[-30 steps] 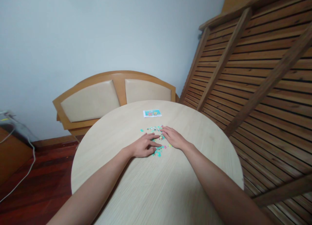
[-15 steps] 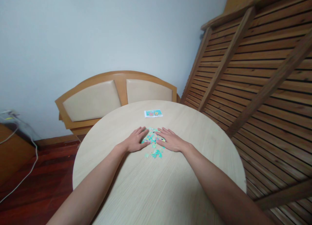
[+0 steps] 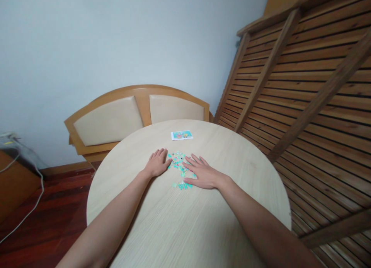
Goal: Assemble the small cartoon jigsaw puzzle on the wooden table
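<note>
- Puzzle pieces point(image 3: 177, 162): small, mostly teal with some pink and yellow; lying loose in a low scatter on the tabletop point(image 3: 185, 229), past its middle toward the far edge; a few strays lie on the near side of the scatter, by the right thumb.
- Left hand point(image 3: 157, 165): palm down, flat on the tabletop at the left side of the scatter; fingers straight and close together, grasping nothing; thumb side just beside the nearest pieces.
- Right hand point(image 3: 203, 174): palm down at the right side of the scatter; fingers straight and slightly spread, fingertips resting on the pieces; thumb stretched out leftward; nothing gripped.
- Picture card point(image 3: 181, 135): lies flat near the far edge of the tabletop, apart from the scatter.
- Padded bench point(image 3: 116, 119): stands beyond the far left edge.
- Slatted wooden frame point(image 3: 304, 86): leans beyond the right edge.
</note>
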A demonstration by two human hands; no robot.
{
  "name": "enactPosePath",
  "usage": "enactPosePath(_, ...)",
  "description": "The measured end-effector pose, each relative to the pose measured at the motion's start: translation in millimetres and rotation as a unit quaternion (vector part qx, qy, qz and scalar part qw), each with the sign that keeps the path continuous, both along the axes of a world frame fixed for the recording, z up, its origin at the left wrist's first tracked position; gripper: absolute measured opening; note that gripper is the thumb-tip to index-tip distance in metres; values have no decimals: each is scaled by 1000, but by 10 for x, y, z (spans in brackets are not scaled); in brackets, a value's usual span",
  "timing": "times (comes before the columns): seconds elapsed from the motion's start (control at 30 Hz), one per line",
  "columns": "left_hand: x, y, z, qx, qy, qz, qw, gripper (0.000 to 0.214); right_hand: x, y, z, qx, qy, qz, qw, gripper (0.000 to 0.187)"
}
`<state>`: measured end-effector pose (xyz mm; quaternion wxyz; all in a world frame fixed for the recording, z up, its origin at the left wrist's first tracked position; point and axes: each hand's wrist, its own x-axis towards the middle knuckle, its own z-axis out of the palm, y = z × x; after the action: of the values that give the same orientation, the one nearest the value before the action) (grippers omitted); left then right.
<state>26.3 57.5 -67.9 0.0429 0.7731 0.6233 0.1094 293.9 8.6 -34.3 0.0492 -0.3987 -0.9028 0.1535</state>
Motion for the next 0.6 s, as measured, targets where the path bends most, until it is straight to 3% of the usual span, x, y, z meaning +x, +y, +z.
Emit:
enactPosePath(0.1,90,-33,46,-2,4,7,1000,74,-70,-79,40,5,8,21,1000,85)
enactPosePath(0.37,128,-85,105,-20,19,-40,999,85,-323,-305,-15,-4,-19,46,999,101)
enactPosePath(0.6,38,-118,163,-69,17,-103,992,85,-530,-517,-111,55,-28,-68,996,82)
